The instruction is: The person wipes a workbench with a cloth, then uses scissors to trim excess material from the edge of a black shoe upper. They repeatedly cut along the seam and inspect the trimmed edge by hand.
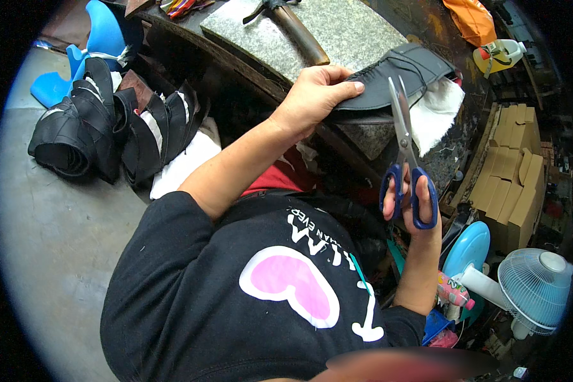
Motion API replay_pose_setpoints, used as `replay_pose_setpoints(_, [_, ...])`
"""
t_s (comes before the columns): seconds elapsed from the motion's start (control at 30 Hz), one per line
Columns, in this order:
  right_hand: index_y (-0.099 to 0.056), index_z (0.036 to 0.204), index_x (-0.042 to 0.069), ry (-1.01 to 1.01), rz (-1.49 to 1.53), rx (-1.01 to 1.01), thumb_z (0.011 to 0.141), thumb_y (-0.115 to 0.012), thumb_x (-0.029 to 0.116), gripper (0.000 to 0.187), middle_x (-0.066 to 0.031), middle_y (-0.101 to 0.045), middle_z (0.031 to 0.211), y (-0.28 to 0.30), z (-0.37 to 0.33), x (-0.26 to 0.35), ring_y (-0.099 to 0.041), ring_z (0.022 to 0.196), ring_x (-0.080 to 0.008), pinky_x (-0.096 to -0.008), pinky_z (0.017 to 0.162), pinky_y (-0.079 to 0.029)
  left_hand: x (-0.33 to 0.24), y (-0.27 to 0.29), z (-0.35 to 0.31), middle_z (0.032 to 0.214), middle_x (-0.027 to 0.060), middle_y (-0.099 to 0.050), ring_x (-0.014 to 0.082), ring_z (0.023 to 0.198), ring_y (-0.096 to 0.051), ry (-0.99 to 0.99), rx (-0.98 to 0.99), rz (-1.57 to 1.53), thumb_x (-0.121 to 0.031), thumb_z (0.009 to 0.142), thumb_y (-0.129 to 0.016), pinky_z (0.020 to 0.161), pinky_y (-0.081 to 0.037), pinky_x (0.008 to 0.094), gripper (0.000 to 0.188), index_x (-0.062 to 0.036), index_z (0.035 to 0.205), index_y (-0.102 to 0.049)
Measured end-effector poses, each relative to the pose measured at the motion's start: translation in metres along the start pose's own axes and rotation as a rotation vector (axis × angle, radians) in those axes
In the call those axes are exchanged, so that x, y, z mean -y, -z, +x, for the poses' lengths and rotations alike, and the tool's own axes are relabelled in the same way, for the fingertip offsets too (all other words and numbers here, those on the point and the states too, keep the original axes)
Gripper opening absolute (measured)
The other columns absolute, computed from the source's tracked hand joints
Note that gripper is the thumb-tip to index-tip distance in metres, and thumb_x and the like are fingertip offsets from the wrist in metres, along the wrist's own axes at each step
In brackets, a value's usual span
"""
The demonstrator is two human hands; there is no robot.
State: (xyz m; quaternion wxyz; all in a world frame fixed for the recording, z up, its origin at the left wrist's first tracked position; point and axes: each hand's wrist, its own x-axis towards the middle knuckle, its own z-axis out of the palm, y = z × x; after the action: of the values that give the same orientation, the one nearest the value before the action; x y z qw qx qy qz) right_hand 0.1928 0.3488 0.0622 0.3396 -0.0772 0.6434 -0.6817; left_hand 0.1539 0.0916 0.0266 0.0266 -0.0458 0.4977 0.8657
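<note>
My left hand (313,97) grips one end of a black leather shoe upper (381,81), thumb on top. Laces or cords lie across the upper, and a white lining cloth (440,108) hangs from its far end. In my right hand (420,207) is a pair of scissors (403,137) with blue handles, fingers through the loops. The blades point up, slightly apart, and their tips overlap the upper's near edge in the picture. Whether they touch it I cannot tell.
A stone slab (356,32) with a wooden-handled hammer (299,32) lies on the workbench. At left are stacked black shoe uppers (76,134) beside a blue plastic chair (105,32). Cardboard boxes (506,172), a fan (535,286) and a yellow-white jug (498,57) stand at right.
</note>
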Motion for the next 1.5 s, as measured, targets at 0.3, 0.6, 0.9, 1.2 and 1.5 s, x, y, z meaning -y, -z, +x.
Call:
replay_pose_setpoints(0.3, [-0.057,0.101,0.0,-0.122,0.205,0.011,0.094,-0.036,0.065,0.068,-0.0151,-0.064,0.066,-0.012,-0.029,-0.024,-0.06,0.054,-0.0189,-0.0251,0.052,-0.046,0.008,0.009,-0.01,0.091,0.003,-0.067,0.0077,0.08,-0.061,0.086,0.193,0.256,-0.012,0.088,-0.063,0.076,-0.05,0.0223,0.026,0.0028,0.11,-0.065])
replay_pose_setpoints(0.6, [-0.057,0.099,-0.001,-0.077,0.408,0.039,0.093,-0.035,0.066,0.071,-0.0151,-0.062,0.062,-0.013,-0.023,-0.037,-0.056,0.046,-0.0187,-0.0254,0.046,-0.045,0.007,0.008,-0.007,0.093,0.0029,-0.066,0.0074,0.081,-0.061,0.096,0.233,0.294,-0.012,0.088,-0.062,0.077,-0.05,0.0217,0.029,0.0036,0.113,-0.063])
replay_pose_setpoints(0.9, [-0.053,0.095,0.0,-0.072,0.486,0.012,0.093,-0.033,0.066,0.069,-0.01,-0.055,0.053,-0.02,-0.011,-0.04,-0.048,0.04,-0.0149,-0.0217,0.04,-0.038,0.013,0.01,-0.004,0.093,0.009,-0.069,0.0111,0.083,-0.063,-0.021,0.207,0.427,-0.01,0.084,-0.062,0.078,-0.051,0.0252,0.031,0.0075,0.11,-0.064])
replay_pose_setpoints(1.2, [-0.057,0.09,0.002,-0.071,0.324,-0.141,0.092,-0.046,0.06,0.059,-0.0071,-0.054,0.052,-0.026,-0.016,-0.044,-0.048,0.039,-0.0134,-0.0212,0.038,-0.037,0.014,0.009,-0.005,0.091,0.0028,-0.066,0.0069,0.079,-0.06,0.012,0.205,0.405,-0.013,0.088,-0.062,0.074,-0.05,0.0218,0.027,0.0047,0.109,-0.064])
replay_pose_setpoints(1.5, [-0.056,0.094,-0.001,-0.114,0.476,0.033,0.091,-0.038,0.067,0.07,-0.0117,-0.058,0.056,-0.018,-0.02,-0.038,-0.051,0.041,-0.0162,-0.0229,0.042,-0.041,0.011,0.008,-0.005,0.091,0.0026,-0.066,0.0071,0.08,-0.06,0.017,0.2,0.418,-0.014,0.088,-0.063,0.074,-0.049,0.0215,0.027,0.0041,0.107,-0.066])
